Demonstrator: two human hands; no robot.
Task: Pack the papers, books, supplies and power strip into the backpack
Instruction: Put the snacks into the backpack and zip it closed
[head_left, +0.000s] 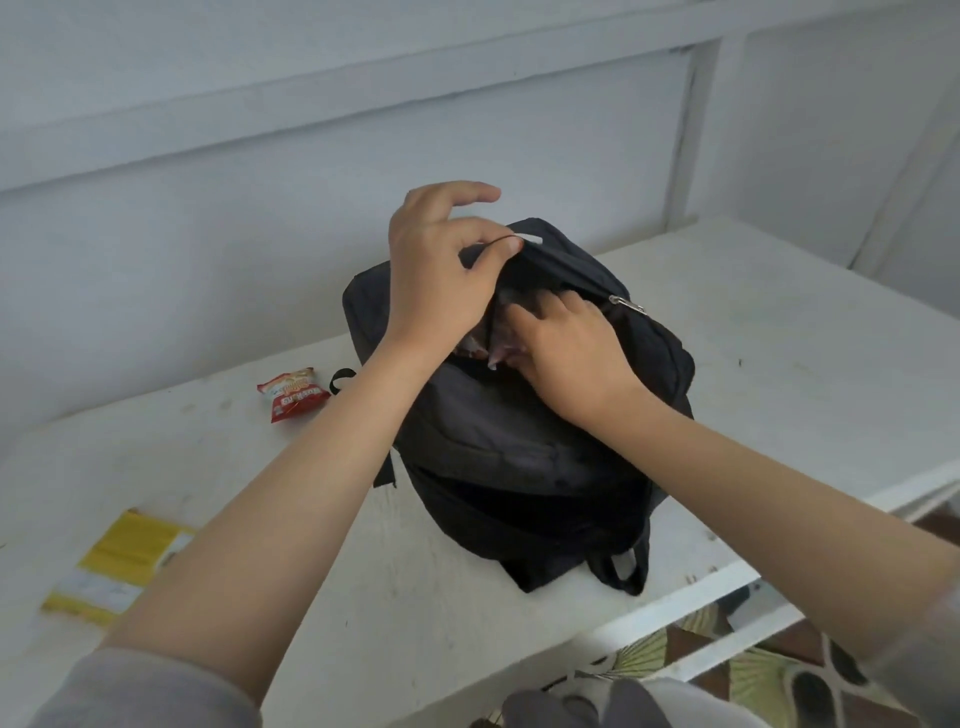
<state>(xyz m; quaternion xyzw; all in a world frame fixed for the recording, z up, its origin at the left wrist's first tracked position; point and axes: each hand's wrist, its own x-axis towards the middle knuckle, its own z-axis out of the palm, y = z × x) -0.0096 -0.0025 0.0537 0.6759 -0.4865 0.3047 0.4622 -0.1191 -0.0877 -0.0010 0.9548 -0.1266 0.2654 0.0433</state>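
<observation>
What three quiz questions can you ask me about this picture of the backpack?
1. True or false: the red snack packet lies inside the backpack.
2. Which hand pinches the backpack's top edge? A) left B) right
3. Fill the gap: the yellow packet lies on the white ____.

Key:
1. False. It lies on the table, left of the backpack.
2. A. The left hand pinches the edge, and the right hand reaches into the opening.
3. table
</observation>
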